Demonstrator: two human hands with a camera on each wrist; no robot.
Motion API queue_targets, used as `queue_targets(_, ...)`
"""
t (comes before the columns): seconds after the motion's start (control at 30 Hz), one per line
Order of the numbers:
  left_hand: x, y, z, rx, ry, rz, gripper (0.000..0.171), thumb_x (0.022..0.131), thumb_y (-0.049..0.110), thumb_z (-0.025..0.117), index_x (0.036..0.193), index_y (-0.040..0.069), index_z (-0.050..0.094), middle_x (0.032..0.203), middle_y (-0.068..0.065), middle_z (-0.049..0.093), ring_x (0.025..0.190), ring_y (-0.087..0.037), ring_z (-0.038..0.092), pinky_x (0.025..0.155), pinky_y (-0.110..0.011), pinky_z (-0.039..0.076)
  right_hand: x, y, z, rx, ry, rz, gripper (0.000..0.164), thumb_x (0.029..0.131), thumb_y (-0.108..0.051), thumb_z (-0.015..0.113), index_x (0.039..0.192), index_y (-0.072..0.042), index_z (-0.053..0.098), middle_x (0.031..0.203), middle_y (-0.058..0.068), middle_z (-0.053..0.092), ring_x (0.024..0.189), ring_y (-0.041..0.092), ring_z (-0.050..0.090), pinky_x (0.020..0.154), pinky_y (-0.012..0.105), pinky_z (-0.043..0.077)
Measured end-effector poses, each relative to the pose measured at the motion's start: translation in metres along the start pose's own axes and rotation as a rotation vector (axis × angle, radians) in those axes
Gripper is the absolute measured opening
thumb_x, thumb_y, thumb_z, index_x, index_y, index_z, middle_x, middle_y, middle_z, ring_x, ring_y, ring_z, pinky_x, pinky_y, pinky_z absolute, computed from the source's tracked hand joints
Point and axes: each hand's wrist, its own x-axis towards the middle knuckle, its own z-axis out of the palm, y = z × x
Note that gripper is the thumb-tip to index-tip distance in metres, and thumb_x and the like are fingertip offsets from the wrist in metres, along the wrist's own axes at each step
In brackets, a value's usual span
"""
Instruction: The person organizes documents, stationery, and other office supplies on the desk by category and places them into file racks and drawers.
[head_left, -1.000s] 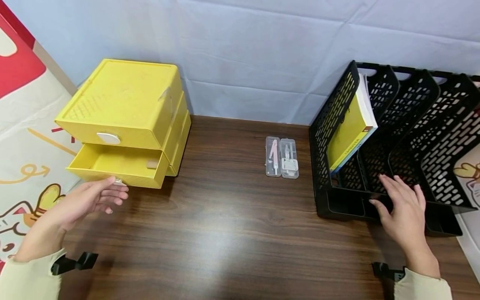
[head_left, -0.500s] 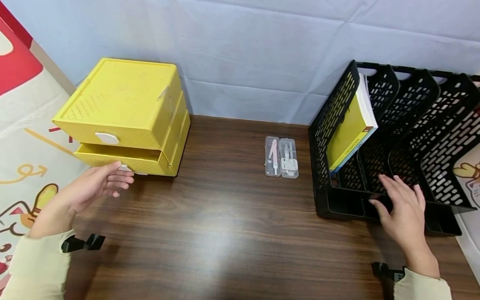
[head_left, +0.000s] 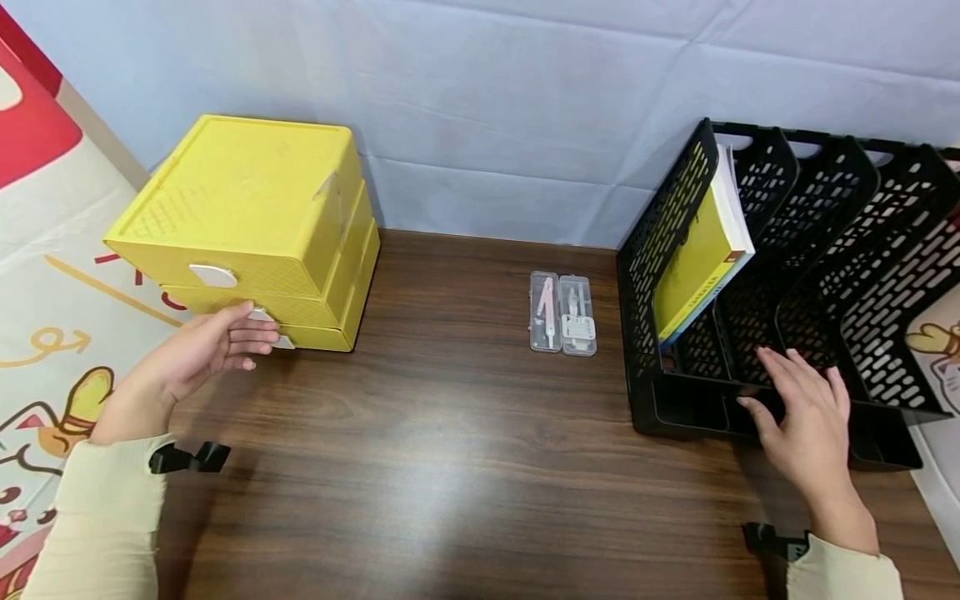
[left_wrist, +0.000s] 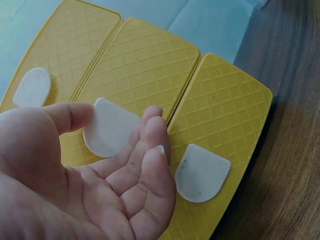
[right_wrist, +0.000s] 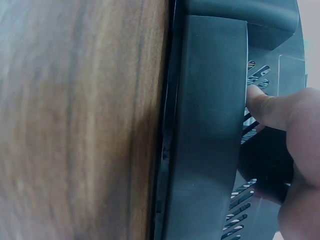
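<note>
My left hand (head_left: 206, 350) is at the front of a yellow three-drawer box (head_left: 240, 183). Its thumb meets the edge of the white tab handle (left_wrist: 111, 127) on the middle drawer, while the other fingers, loosely bent, lie along the handle's opposite side. All three drawer fronts sit nearly flush. My right hand (head_left: 810, 417) rests on the front part of a black desktop file rack (head_left: 697, 408), fingers spread over its front tray. In the right wrist view the thumb (right_wrist: 267, 107) touches the tray's rim; the other fingers are largely hidden there.
A clear plastic case (head_left: 546, 337) lies unfolded on the wooden table (head_left: 450, 417), with a pink compass in one half. Yellow books (head_left: 697, 258) stand in the rack's left slot. A pale cloth (head_left: 487, 108) hangs behind, and a cartoon-printed sheet (head_left: 45, 292) borders the left.
My left hand has moved forward and slightly right, pushing the middle drawer from pulled-out to closed. The right hand has stayed in place on the rack.
</note>
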Motion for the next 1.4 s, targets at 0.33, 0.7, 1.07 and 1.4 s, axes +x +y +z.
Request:
queue_targets(0.33,-0.002,-0.006,0.001,0.037,-0.021,0.046,0.041,0.113,0.031,0.034,0.109,0.019,0.073,0.105,0.003,0.074,0.095,-0.01,0.069,0.072,-0.027,0.055,0.0,0.0,0.0,0.003,-0.002,-0.001,0.076,0.075,0.009,0.081,0.145,-0.004,0.054,0.141,0.027,0.055,0.146,0.036,0.037,0.123,0.055,0.007)
queue_targets(0.7,-0.002,-0.034,-0.011,0.084,-0.095,-0.061,0.049,0.112,0.041,0.025,0.12,0.017,0.066,0.116,0.002,0.072,0.105,-0.012,0.068,0.081,-0.033,0.058,-0.002,-0.002,0.0,0.011,0.005,-0.001,0.073,0.077,0.007,0.081,0.145,-0.003,0.055,0.14,0.027,0.056,0.145,0.037,0.038,0.122,0.055,0.007)
queue_targets(1.07,0.007,-0.049,-0.014,0.115,-0.055,-0.153,0.065,0.11,0.051,0.026,0.139,0.0,0.053,0.115,0.003,0.068,0.104,-0.01,0.067,0.084,-0.036,0.058,-0.003,-0.001,-0.001,0.015,0.004,-0.003,0.064,0.086,-0.003,0.079,0.145,-0.004,0.055,0.14,0.027,0.055,0.145,0.037,0.038,0.122,0.057,0.008)
queue_targets(1.4,0.01,-0.053,-0.01,0.019,-0.01,-0.161,0.039,0.111,0.041,0.036,0.115,0.018,0.067,0.108,0.003,0.069,0.098,-0.011,0.069,0.082,-0.034,0.059,0.0,-0.001,-0.001,0.014,0.009,-0.013,0.061,0.088,-0.007,0.077,0.145,-0.004,0.055,0.14,0.027,0.056,0.145,0.036,0.038,0.122,0.057,0.009)
